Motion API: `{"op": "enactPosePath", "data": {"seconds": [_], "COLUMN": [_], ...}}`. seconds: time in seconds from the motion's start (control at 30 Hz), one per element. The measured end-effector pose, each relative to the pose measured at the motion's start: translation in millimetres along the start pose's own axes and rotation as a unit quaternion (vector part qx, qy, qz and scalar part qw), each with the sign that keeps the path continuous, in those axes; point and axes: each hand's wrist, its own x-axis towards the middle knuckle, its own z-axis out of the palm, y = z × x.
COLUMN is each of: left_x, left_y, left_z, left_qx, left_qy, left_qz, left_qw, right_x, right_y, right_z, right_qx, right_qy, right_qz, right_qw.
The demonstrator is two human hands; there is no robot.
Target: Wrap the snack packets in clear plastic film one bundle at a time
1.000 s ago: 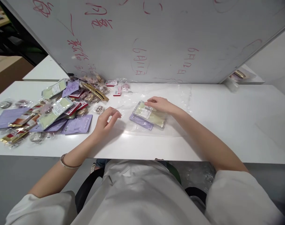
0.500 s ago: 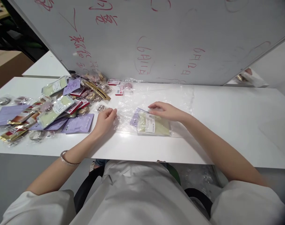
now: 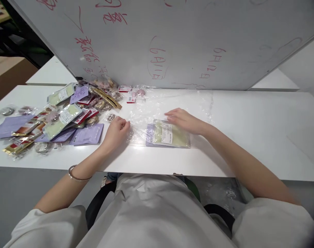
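A large clear plastic bag (image 3: 182,103) lies flat on the white table. My left hand (image 3: 118,131) is closed at the bag's left end, gripping its crinkled plastic. My right hand (image 3: 184,120) has its fingers stretched out, resting at the upper edge of a pale green packet (image 3: 181,137) with a white label. Under that packet's left side shows a purple packet (image 3: 149,135). Both appear to lie within the clear bag, near its lower edge. Just left of my left hand is a small wrapped brown-and-white piece (image 3: 111,117).
A heap on the left holds purple packets (image 3: 89,135), green packets (image 3: 66,117), gold-and-red sachets (image 3: 17,144) and small wrapped pieces. Two red-and-white packets (image 3: 131,97) and a pink wrapped piece (image 3: 140,93) lie by the bag. A whiteboard (image 3: 182,41) stands at the table's back.
The green and purple packets have straightened and lie more squarely over each other. My right hand has shifted slightly up and right. My left hand stays at the bag's left end.
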Motion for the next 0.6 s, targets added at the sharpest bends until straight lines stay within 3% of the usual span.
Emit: {"op": "enactPosePath", "data": {"seconds": [0.07,0.13,0.2,0.27,0.33,0.47,0.6], "left_x": [-11,-20,-25,-20,-10,10,15], "left_y": [1,6,14,23,30,34,32], "left_z": [-4.0,-7.1,-6.1,0.8,11.9,31.2,29.1], "left_qx": [0.057,0.067,0.070,0.090,0.116,0.148,0.168], "left_qy": [0.065,0.061,-0.075,-0.221,-0.289,-0.308,-0.322], "left_qz": [0.067,0.222,0.396,0.467,0.443,0.378,0.353], "left_qw": [0.994,0.971,0.913,0.851,0.841,0.861,0.862], "right_x": [-33,-65,-88,-98,-97,-85,-82], "right_y": [1,4,11,20,32,50,58], "right_z": [-3,0,11,25,37,48,41], "right_qx": [-0.038,-0.085,-0.121,-0.148,-0.167,-0.180,-0.157], "right_qy": [0.074,0.110,0.079,0.040,0.032,0.048,0.065], "right_qz": [-0.069,-0.162,-0.223,-0.224,-0.197,-0.153,-0.126], "right_qw": [0.994,0.977,0.964,0.962,0.966,0.971,0.977]}}
